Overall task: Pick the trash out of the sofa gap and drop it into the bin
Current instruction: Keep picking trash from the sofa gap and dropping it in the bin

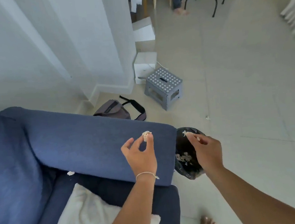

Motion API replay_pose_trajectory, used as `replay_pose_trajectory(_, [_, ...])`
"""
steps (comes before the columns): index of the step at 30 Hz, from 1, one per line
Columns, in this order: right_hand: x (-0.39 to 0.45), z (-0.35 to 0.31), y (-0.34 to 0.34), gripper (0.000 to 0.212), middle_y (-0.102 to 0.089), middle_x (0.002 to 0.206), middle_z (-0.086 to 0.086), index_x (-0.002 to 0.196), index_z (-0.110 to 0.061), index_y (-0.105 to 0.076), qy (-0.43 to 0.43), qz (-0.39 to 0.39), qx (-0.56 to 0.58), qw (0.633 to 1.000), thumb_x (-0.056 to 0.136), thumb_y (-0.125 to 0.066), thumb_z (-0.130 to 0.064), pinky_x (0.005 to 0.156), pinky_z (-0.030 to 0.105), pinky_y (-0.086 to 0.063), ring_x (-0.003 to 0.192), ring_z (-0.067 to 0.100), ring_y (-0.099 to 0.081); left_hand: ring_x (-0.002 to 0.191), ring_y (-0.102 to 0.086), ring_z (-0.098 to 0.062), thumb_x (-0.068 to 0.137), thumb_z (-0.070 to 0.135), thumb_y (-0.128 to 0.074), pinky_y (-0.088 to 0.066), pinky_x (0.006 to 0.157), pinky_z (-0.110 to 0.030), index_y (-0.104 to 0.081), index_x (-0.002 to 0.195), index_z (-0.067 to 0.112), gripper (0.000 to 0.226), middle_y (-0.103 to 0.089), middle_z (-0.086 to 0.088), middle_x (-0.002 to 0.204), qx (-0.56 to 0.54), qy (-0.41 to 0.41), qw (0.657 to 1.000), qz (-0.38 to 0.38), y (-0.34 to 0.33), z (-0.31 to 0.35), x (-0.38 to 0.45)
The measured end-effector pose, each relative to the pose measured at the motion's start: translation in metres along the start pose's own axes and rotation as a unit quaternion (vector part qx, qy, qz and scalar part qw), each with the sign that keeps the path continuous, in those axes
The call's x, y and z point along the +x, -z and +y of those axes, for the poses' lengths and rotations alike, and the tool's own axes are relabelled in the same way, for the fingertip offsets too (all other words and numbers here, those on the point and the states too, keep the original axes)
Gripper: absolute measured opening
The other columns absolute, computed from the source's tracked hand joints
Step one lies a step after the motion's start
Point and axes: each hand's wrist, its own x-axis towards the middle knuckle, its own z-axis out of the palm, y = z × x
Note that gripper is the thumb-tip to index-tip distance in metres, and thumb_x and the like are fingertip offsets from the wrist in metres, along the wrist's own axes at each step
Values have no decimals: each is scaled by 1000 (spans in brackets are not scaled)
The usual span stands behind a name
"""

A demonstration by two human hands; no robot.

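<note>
My left hand (141,153) hovers over the blue sofa armrest (92,140) and pinches a small crumpled paper scrap (146,134) between thumb and forefinger. My right hand (207,151) is over the black-lined bin (181,144) beside the armrest, with a pale paper scrap (187,133) at its fingertips. Several paper bits lie inside the bin. One more white scrap (70,173) sits in the gap between armrest and seat cushion.
A white cushion (84,212) lies on the sofa seat. On the tiled floor are a grey bag (114,109), a dotted grey step stool (164,87), white boxes (144,67) and a tiny scrap (208,117). Another person's feet (180,10) show far off.
</note>
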Motion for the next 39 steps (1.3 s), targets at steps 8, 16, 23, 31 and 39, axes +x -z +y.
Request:
replay_pose_trajectory(8, [63, 50, 61, 50, -69, 109, 4, 108, -28, -81, -41, 8, -43, 998, 77, -72, -66, 84, 38, -57, 100, 23, -68, 118, -48, 0, 82, 54, -71, -39, 83, -8, -69, 90, 46, 12, -39, 19, 124, 56, -69, 993, -81, -86, 13, -31])
replay_pose_trajectory(16, [89, 77, 80, 60, -55, 127, 1, 116, -11, -74, -54, -7, -32, 998, 82, -73, -60, 86, 28, -43, 91, 0, -60, 113, -42, 15, 83, 49, -72, -39, 88, -7, -69, 101, 34, 23, -37, 18, 121, 161, -136, 971, -111, -127, -8, -27])
replay_pose_trajectory(23, [113, 79, 91, 44, -67, 116, 28, 92, -11, -78, -31, -21, -31, 999, 90, -63, -52, 82, 36, -58, 98, 35, -68, 121, -41, 2, 84, 50, -71, -37, 96, -4, -71, 117, 22, 43, -32, 21, 125, 206, -132, 957, -156, -157, -27, -13])
replay_pose_trajectory(31, [121, 75, 84, 41, -59, 92, 6, 95, -25, -79, -27, -37, -34, 998, 90, -55, -58, 74, 27, -48, 70, 11, -57, 135, -37, -18, 90, 60, -54, -35, 108, -34, -50, 139, 36, 55, -33, 1, 144, 345, -307, 878, -125, -141, -28, 11])
replay_pose_trajectory(39, [97, 21, 23, 36, -53, 114, -14, 117, -30, -74, 118, -82, -63, 988, 93, -57, -52, 100, 24, -47, 111, 3, -57, 139, -39, -33, 102, 36, -45, -40, 108, -53, -52, 141, 24, 42, -39, -10, 147, 437, -294, 850, 0, -20, -51, 44])
